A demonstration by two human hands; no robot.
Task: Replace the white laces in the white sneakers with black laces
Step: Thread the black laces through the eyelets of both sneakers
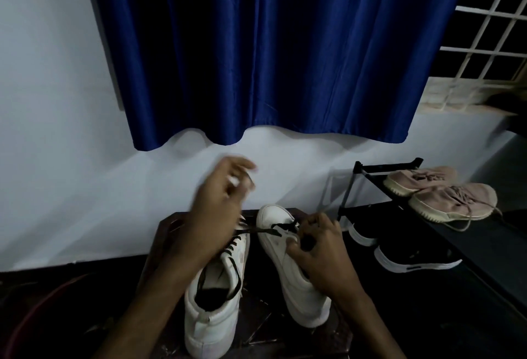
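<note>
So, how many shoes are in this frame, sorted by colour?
White sneakers: 2
Pink sneakers: 2
Black sneakers with white soles: 2
Total: 6 shoes

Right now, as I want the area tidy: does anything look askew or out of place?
The nearer pink sneaker on the black rack has a lace dangling over the shelf edge. The right white sneaker is tipped sideways, held by the right hand.
</note>
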